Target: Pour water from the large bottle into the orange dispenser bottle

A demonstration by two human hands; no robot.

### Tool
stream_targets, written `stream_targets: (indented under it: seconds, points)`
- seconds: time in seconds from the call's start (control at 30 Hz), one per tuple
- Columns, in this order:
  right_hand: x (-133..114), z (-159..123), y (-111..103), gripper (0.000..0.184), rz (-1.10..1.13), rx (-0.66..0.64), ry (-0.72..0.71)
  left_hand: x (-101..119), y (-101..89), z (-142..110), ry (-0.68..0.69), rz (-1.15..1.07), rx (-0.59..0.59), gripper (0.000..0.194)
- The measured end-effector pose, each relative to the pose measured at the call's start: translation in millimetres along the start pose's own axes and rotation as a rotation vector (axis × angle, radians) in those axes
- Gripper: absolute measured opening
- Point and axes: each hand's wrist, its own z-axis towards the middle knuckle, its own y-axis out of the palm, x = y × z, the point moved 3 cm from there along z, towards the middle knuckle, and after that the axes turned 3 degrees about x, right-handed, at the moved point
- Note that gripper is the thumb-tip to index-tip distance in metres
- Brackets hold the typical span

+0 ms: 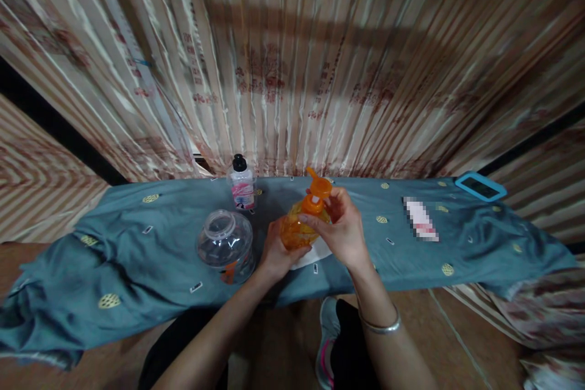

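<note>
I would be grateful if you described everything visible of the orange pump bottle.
The orange pump bottle has a rounded, see-through, orange-yellow body that looks like plastic, topped by a solid orange pump head whose spout points toward the curtain. The left hand cups the body; the right hand touches its upper part. It is above the table, over a white patch; whether its hidden base rests there, I cannot tell.

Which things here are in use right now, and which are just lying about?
In use:
- orange pump bottle, left hand around its body, right hand at its neck
- perhaps the white sheet beneath

Lying about:
- clear jar
- black-capped bottle
- blue-framed object
- pixelated white-and-pink item
</note>
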Motion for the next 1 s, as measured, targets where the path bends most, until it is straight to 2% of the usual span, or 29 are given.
stream_targets:
  seconds: [0.07,0.13,0.23,0.33,0.4,0.47,0.5,0.6,0.67,0.77,0.8,0.87,0.93,1.0]
  points:
    - [0,0,-1,0.038,0.021,-0.051,-0.008,0,0.7,0,0.012,-0.013,-0.005,0.069]
    - [-4,0,-2,0.032,-0.005,-0.181,-0.021,0,0.9,-1,0.018,-0.019,-0.002,0.068]
    - [-10,-1,-4,0.045,-0.058,-0.292,-0.047,1,0.4,-1,0.009,-0.012,0.002,0.068]
    - [-9,-2,-4,0.066,-0.048,-0.201,-0.018,4,-0.3,-1,0.019,0.008,-0.005,0.067]
    - [-4,-2,-3,0.060,-0.072,-0.089,0.005,6,-0.6,-1,0.024,0.016,0.000,0.065]
    - [-1,-2,-3,0.049,-0.081,-0.034,0.014,6,-0.5,-1,0.018,0.014,0.000,0.064]
    - [-1,-2,-3,0.043,-0.065,-0.054,0.007,6,-0.3,-1,0.011,0.011,-0.002,0.064]
    - [-6,-2,-3,0.027,-0.018,-0.218,-0.032,6,-0.2,-1,-0.002,0.002,-0.003,0.066]
    - [-9,-2,-4,0.035,-0.021,-0.297,-0.042,5,-0.4,-1,0.004,0.005,-0.004,0.067]
    - [-9,-2,-4,0.058,-0.063,-0.267,-0.028,3,0.4,-2,0.032,0.018,-0.011,0.066]
    - [-8,-2,-4,0.057,-0.089,-0.235,-0.031,2,0.9,-2,0.038,0.020,-0.010,0.066]
    - [-6,-2,-4,0.041,-0.151,-0.168,-0.052,-1,2.2,-2,0.045,0.019,-0.010,0.067]
    - [-7,-1,-2,0.030,-0.188,-0.144,-0.082,-2,3.4,-2,0.046,0.022,-0.020,0.068]
    - [-10,-1,-2,0.028,-0.187,-0.141,-0.098,-1,4.1,-1,0.059,0.032,-0.034,0.067]
